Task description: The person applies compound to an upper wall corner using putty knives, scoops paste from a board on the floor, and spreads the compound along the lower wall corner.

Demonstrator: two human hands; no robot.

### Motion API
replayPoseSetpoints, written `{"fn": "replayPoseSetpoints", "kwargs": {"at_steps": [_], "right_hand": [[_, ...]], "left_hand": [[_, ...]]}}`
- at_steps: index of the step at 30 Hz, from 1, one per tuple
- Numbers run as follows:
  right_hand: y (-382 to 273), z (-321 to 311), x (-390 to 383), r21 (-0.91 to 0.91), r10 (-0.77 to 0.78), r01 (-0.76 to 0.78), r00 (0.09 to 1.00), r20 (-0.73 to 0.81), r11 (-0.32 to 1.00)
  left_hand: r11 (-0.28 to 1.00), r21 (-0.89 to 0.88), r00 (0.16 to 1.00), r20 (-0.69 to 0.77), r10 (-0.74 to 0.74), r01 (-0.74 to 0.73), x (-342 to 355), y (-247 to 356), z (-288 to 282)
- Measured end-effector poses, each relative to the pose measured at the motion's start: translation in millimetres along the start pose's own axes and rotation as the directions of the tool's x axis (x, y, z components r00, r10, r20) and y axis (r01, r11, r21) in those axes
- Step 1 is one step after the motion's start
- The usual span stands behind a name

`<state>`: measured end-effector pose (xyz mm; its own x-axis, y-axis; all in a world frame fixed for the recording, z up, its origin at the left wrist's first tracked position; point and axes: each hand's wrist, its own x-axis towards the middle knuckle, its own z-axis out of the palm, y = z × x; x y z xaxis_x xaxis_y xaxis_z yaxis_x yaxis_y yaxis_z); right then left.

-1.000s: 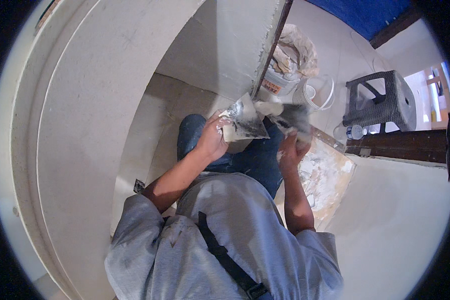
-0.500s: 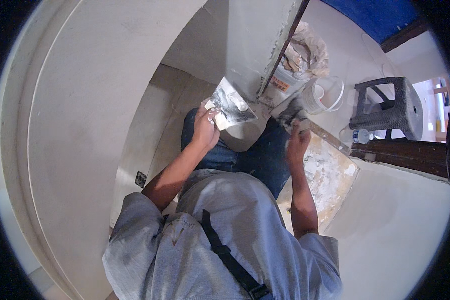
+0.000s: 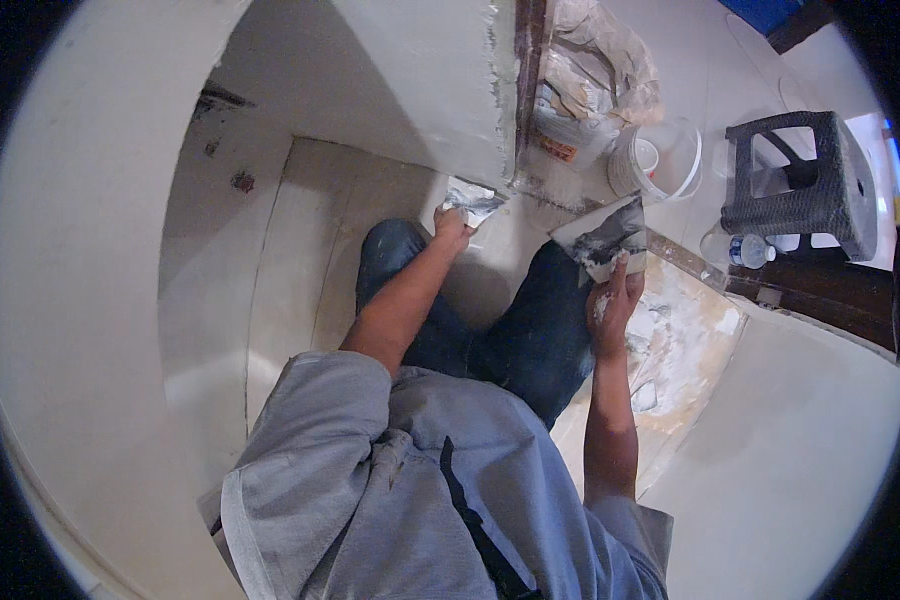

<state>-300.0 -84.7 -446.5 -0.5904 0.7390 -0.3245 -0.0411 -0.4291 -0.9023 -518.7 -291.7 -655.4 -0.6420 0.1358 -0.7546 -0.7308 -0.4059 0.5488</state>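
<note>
My left hand is closed around a putty knife, a broad metal blade smeared with white and grey filler. That blade reaches the lower edge of the pale wall panel ahead; whether it touches the panel, I cannot tell. On the right, my right hand grips a second wide putty knife. Its blade lies over my right knee, its smeared face in view, with fingers pressed along its near edge. Beside my right forearm is a flat yellowish board covered with white filler.
A white bucket with a crumpled paper bag stands at the far right, next to a clear pail with a cup inside. Further right are a dark plastic stool and a clear bottle. A curved pale wall rises on the left.
My left hand has carried its putty knife forward to the panel's lower edge. My right putty knife has come back and turned, its blade now plainly in view. The whole view has shifted.
</note>
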Motion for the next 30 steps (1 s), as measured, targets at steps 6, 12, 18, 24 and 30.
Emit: {"fn": "replayPoseSetpoints", "kwargs": {"at_steps": [6, 12, 18, 24, 30], "right_hand": [[-21.2, 18.6, -16.5, 0.109, 0.03, -0.029, 1.0, -0.004, 0.994], [-20.1, 17.8, -15.4, 0.177, 0.076, -0.081, 0.996, 0.035, 0.981], [-22.7, 20.2, -16.0, 0.13, 0.079, -0.074, 0.996, -0.031, 0.989], [-28.5, 17.9, -15.7, 0.031, 0.142, -0.142, 0.99, -0.002, 0.989], [-26.4, 31.7, -9.5, -0.142, -0.276, 0.28, 0.96, 0.045, 0.949]], "left_hand": [[1.0, -0.012, 1.0, 0.024, -0.014, 0.014, 41.3, -7.0, -0.5], [1.0, 0.017, 0.996, -0.085, -0.025, 0.027, 70.2, -9.9, -13.0], [1.0, -0.024, 0.993, -0.117, 0.0, -0.003, 68.9, -15.9, 1.7], [0.997, -0.068, 0.999, -0.013, -0.041, 0.04, 50.9, -2.1, 19.1], [0.999, -0.041, 0.999, 0.046, 0.02, -0.018, 42.6, 25.1, 15.3]]}}
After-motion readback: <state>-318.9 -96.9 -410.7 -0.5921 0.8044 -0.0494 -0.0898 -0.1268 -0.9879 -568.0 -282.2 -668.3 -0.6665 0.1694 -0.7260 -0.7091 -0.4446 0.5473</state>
